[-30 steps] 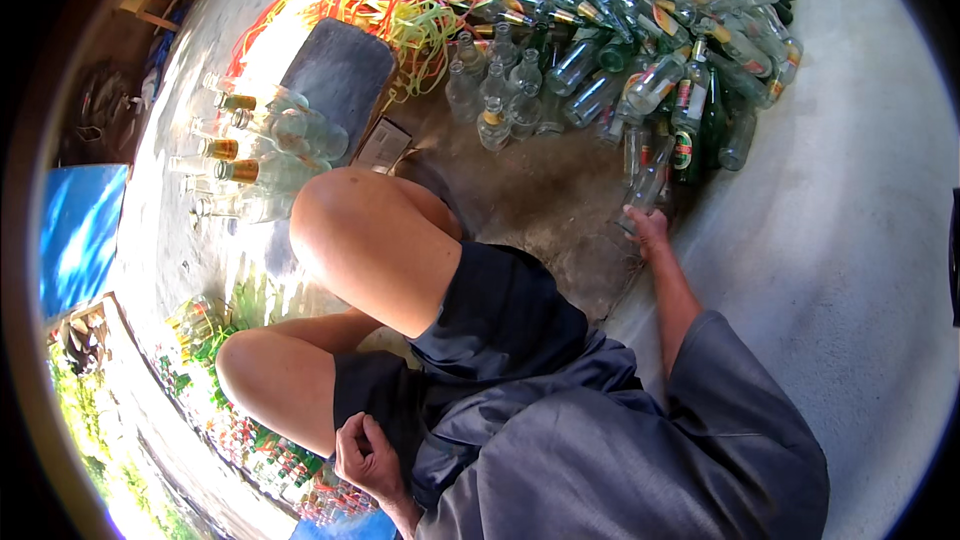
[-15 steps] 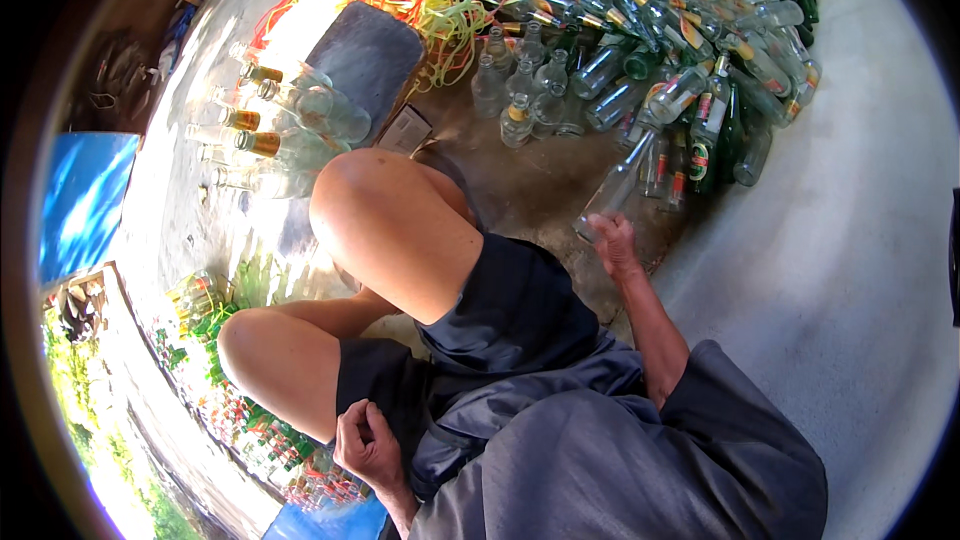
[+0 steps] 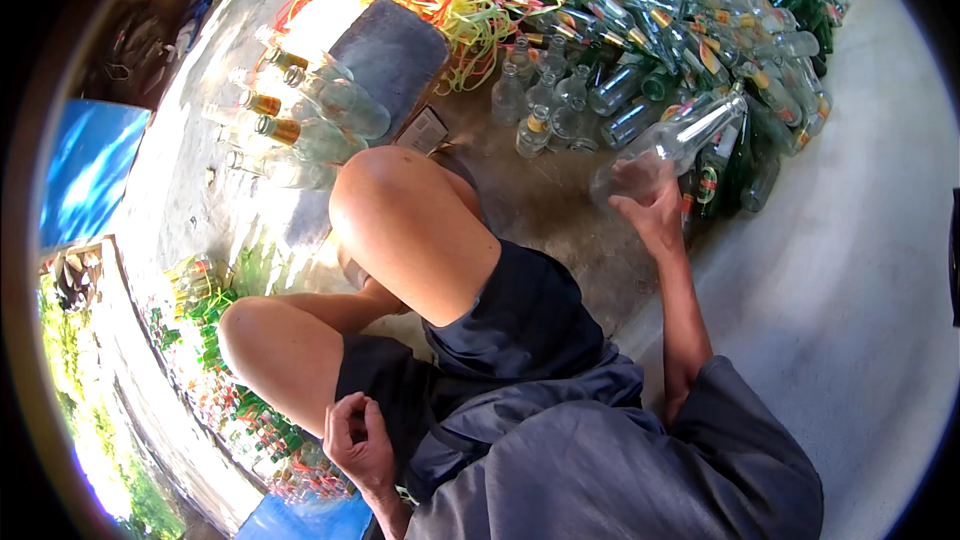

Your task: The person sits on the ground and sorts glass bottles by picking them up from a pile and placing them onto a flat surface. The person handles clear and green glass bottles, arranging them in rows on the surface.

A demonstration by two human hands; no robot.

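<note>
My right hand point(image 3: 652, 208) is closed around a clear glass bottle point(image 3: 690, 132), gripping it toward its base. The bottle lies slanted, neck up and to the right, in front of a large heap of glass bottles point(image 3: 690, 25). Part of its base end is blurred. On my left thigh rests my left hand point(image 3: 362, 448), fingers loosely curled in and nothing visible in them. Several clear bottles point(image 3: 535, 130) stand upright on the floor, left of the held one.
At the left, more clear bottles point(image 3: 315, 140) are grouped by a dark board point(image 3: 390, 55). Red and yellow plastic straps point(image 3: 465, 15) lie tangled behind it. A small box point(image 3: 424, 130) sits near my knee. Bottles in many colours point(image 3: 250, 430) fill the lower left.
My right hand has moved up and right with the bottle, which now tilts farther right. My left hand stays on the thigh. The view has shifted slightly.
</note>
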